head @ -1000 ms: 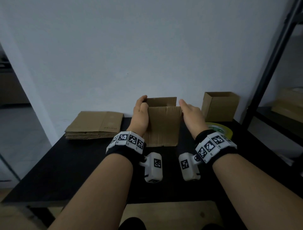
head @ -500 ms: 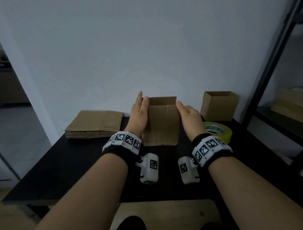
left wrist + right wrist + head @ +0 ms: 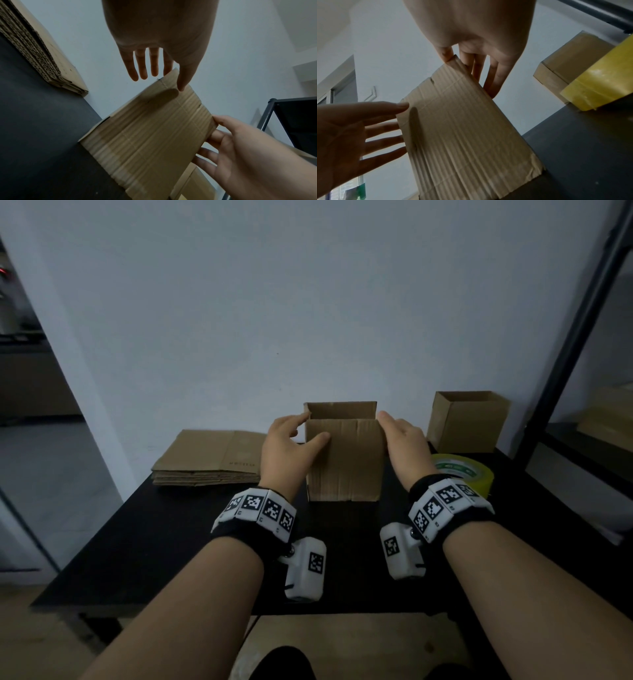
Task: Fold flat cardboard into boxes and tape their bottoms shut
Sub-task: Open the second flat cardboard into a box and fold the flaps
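An opened-up cardboard box stands upright on the black table, its top open with a flap raised at the back. My left hand is beside its left wall with the fingers straight; only the thumb touches the front face near the top. In the left wrist view the left hand shows spread straight fingers above the box. My right hand lies along the right wall. In the right wrist view the right hand has its thumb at the top front corner of the box and flat fingers on the side.
A stack of flat cardboard lies at the table's back left. A finished open box stands at the back right, with a yellow tape roll in front of it. A dark metal rack stands at the right.
My left hand has let go of the box's top edge; its fingers have straightened and the thumb has come onto the front face. The box still stands in the same spot.
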The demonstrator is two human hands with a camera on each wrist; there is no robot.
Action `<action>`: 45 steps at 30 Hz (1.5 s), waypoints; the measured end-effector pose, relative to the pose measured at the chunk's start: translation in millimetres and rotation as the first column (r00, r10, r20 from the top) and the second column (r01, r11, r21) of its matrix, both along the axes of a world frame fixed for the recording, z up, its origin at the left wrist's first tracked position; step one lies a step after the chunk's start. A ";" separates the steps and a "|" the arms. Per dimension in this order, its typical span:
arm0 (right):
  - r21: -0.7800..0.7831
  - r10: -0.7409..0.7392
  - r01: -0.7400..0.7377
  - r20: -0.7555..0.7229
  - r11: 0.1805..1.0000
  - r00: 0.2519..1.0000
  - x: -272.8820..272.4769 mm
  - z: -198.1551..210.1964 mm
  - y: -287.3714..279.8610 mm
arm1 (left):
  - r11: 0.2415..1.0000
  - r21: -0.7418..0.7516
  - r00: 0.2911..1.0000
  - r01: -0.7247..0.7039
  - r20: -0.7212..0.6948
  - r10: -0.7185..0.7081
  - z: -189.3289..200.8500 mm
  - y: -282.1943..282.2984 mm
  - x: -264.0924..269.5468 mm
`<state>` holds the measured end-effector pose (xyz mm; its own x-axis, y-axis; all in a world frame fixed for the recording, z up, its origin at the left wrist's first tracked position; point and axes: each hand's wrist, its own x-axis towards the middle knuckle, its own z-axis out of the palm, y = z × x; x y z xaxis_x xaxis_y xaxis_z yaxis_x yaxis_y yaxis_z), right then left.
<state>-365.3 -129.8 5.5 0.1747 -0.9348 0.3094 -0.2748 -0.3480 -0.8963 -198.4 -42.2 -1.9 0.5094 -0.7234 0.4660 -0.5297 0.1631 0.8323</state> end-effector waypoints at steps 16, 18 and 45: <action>-0.039 0.015 -0.016 -0.028 0.999 1.000 -2.8 -4.6 -2.3 | 0.984 0.156 0.987 0.087 0.119 -0.107 -2.0 -13.9 11.5; -0.039 0.040 -0.040 -0.024 0.998 0.999 -3.8 -6.4 -1.1 | 0.984 0.161 0.988 0.072 0.121 -0.092 1.8 -12.3 10.0; -0.011 0.045 -0.045 -0.026 0.999 0.999 9.0 -7.0 -19.4 | 0.997 0.080 1.000 0.003 -0.022 -0.001 6.0 -37.3 7.5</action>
